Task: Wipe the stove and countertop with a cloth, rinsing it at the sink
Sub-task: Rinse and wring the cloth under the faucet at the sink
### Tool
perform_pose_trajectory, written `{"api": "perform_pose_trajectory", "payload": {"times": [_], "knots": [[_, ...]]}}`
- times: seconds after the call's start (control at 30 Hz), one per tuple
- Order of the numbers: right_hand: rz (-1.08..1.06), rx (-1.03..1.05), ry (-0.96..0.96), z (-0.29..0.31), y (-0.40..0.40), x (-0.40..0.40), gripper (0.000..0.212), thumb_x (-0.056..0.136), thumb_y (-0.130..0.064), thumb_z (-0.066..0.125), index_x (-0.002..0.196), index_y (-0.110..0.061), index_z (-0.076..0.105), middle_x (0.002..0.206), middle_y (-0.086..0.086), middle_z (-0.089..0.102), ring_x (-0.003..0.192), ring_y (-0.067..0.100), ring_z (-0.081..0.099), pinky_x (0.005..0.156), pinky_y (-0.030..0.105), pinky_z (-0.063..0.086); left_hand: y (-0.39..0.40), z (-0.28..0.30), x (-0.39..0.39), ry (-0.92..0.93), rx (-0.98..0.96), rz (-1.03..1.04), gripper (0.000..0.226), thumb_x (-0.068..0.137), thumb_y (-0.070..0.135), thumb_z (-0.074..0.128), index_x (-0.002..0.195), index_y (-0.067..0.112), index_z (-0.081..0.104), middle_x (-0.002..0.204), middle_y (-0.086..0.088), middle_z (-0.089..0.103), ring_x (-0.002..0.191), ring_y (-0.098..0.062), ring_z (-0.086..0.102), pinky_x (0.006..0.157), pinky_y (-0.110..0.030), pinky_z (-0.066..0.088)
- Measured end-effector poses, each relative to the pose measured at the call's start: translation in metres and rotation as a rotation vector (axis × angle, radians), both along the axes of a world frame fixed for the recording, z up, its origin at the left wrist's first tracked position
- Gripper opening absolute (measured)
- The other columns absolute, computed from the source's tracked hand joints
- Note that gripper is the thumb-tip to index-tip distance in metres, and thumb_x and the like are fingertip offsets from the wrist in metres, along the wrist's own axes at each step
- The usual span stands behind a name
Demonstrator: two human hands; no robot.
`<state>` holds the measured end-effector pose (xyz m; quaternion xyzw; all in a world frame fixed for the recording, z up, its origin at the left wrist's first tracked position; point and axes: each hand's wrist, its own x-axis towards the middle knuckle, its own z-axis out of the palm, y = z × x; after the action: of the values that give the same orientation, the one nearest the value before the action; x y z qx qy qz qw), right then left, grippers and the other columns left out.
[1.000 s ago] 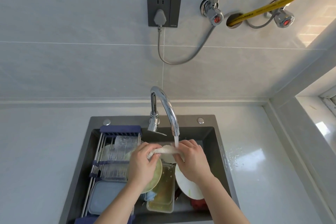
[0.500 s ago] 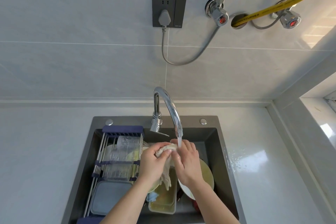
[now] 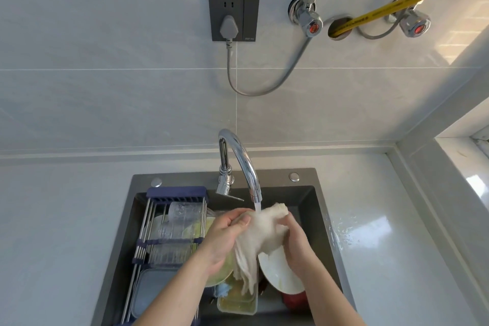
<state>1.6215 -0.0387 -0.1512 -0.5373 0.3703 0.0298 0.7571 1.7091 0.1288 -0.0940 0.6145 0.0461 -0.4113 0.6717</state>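
Observation:
A wet white cloth (image 3: pixel 260 235) hangs over the dark grey sink (image 3: pixel 309 201), directly under water running from the chrome faucet (image 3: pixel 242 159). My left hand (image 3: pixel 225 239) grips the cloth's left side with the thumb on top. My right hand (image 3: pixel 295 242) grips its right side, fingers curled round the fabric. The cloth's lower part droops down between my hands. The white countertop (image 3: pixel 391 246) lies on both sides of the sink. No stove is in view.
A dish rack (image 3: pixel 169 222) with clear glasses spans the sink's left half. Below my hands lie a white plate (image 3: pixel 277 275), a greenish plate, a clear food container (image 3: pixel 238 304) and something red. Water drops dot the counter to the right. A socket and valves sit on the wall.
The cloth has been spread wider between my hands and now hangs lower. My hands have moved slightly apart under the running water.

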Motion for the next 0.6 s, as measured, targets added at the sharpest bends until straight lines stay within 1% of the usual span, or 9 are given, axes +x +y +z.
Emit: {"api": "perform_pose_trajectory", "payload": {"times": [0.03,0.1,0.17,0.23,0.27,0.37,0.47,0.53,0.6], "knots": [[0.089,-0.039,0.017,0.000,-0.004,0.000,0.052,0.082,-0.051,0.062,0.125,-0.023,0.068,0.119,0.007,0.071,0.117,0.029,0.065,0.103,0.054,0.052,0.002,0.000,0.002,0.001,0.013,-0.006,0.015,0.098,0.019,0.067,0.108,0.022,0.078,0.112,-0.006,0.076,0.113,-0.025,0.068,0.100,-0.040,0.054],[0.163,-0.277,0.024,0.004,-0.005,0.000,0.036,0.078,-0.040,0.066,0.105,-0.016,0.072,0.102,0.010,0.071,0.105,0.027,0.067,0.087,0.039,0.058,0.004,-0.001,0.009,-0.082,0.123,0.009,0.016,0.100,0.021,0.065,0.111,0.025,0.076,0.111,0.002,0.076,0.111,-0.018,0.067,0.092,-0.032,0.055],[0.151,-0.640,-0.029,0.002,-0.003,-0.002,0.014,0.086,-0.035,0.069,0.092,-0.022,0.072,0.101,-0.002,0.062,0.102,0.016,0.058,0.080,0.023,0.049,0.002,-0.005,0.012,-0.174,0.269,0.064,0.016,0.101,0.025,0.064,0.112,0.030,0.074,0.111,0.010,0.074,0.109,-0.010,0.065,0.088,-0.027,0.051],[0.163,-1.028,-0.088,0.001,0.007,-0.007,0.007,0.092,-0.031,0.071,0.095,-0.025,0.070,0.108,-0.013,0.057,0.102,0.006,0.052,0.081,0.020,0.045,-0.003,-0.010,0.007,-0.170,0.323,0.150,0.014,0.102,0.025,0.063,0.109,0.032,0.072,0.111,0.010,0.073,0.106,-0.009,0.065,0.086,-0.027,0.051],[0.162,-1.120,-0.106,-0.002,0.013,-0.008,0.007,0.094,-0.029,0.070,0.099,-0.024,0.070,0.106,-0.015,0.059,0.097,0.004,0.055,0.078,0.022,0.048,-0.007,-0.011,0.002,-0.161,0.334,0.187,0.013,0.102,0.024,0.063,0.108,0.032,0.072,0.110,0.010,0.073,0.103,-0.008,0.065,0.084,-0.027,0.051],[0.116,-1.145,-0.094,0.000,0.032,-0.009,0.016,0.095,-0.027,0.067,0.111,-0.027,0.069,0.093,-0.017,0.064,0.077,0.007,0.061,0.062,0.031,0.053,-0.018,-0.010,-0.007,-0.096,0.286,0.289,0.012,0.101,0.027,0.064,0.110,0.030,0.072,0.109,0.006,0.073,0.100,-0.011,0.067,0.080,-0.030,0.055],[0.091,-1.116,-0.093,0.004,0.050,-0.007,0.026,0.094,-0.034,0.062,0.120,-0.031,0.066,0.093,-0.013,0.055,0.069,0.008,0.056,0.055,0.026,0.045,-0.029,-0.003,-0.018,-0.014,0.115,0.188,0.021,0.096,0.033,0.071,0.116,0.029,0.073,0.106,0.006,0.078,0.099,-0.012,0.074,0.090,-0.035,0.060],[0.127,-1.098,-0.120,0.007,0.060,-0.009,0.027,0.092,-0.036,0.055,0.117,-0.031,0.061,0.094,-0.012,0.049,0.067,0.006,0.053,0.057,0.022,0.041,-0.033,-0.005,-0.024,-0.034,0.118,0.120,0.028,0.093,0.031,0.075,0.120,0.027,0.070,0.103,0.009,0.079,0.096,-0.006,0.074,0.086,-0.029,0.060],[0.217,-1.034,-0.191,0.009,0.065,-0.015,0.035,0.089,-0.032,0.058,0.124,-0.033,0.060,0.101,-0.014,0.049,0.079,0.002,0.054,0.064,0.016,0.043,-0.032,-0.007,-0.021,-0.059,0.207,0.158,0.032,0.093,0.024,0.075,0.123,0.030,0.067,0.101,0.011,0.078,0.092,-0.007,0.075,0.079,-0.026,0.061]]}}
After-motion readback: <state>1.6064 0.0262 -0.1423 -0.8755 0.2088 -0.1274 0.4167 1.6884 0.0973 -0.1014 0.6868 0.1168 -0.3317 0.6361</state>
